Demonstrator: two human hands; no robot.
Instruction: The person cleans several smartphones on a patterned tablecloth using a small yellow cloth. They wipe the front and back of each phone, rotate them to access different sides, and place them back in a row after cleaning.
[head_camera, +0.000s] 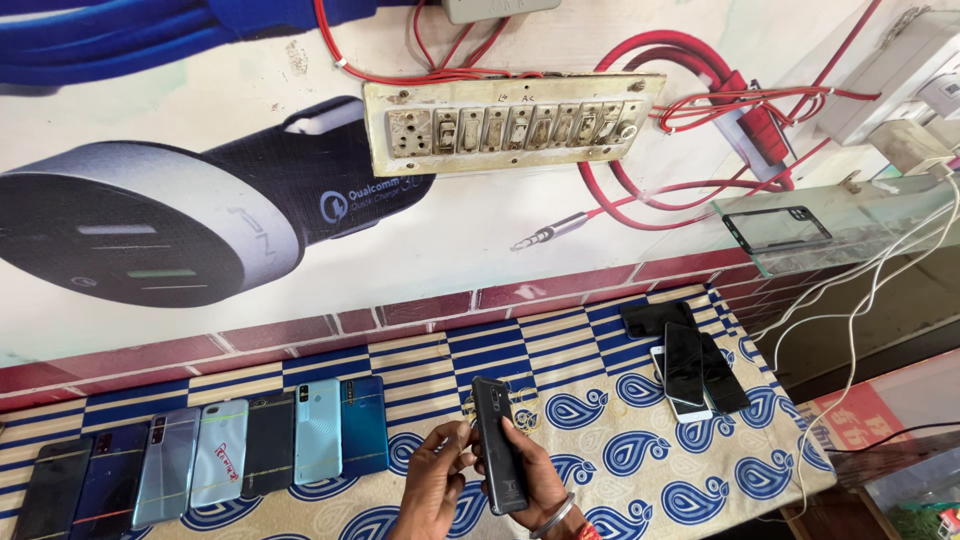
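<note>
the phone (498, 445) in the two hands is dark grey. the tabletop cloth (620, 440) is cream with blue paisley drops and a band of blue and cream stripes. the row of phones (210, 455) goes from black and dark blue to silver, pale mint, black, light blue and teal. the switchboard (510, 122) is dirty cream, the wires (690, 110) are red, and the cables (860, 290) are white.

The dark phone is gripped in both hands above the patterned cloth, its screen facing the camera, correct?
Not quite: the head view shows the dark phone back outward, camera lenses visible, not its screen. Left hand and right hand do grip it above the patterned cloth.
</note>
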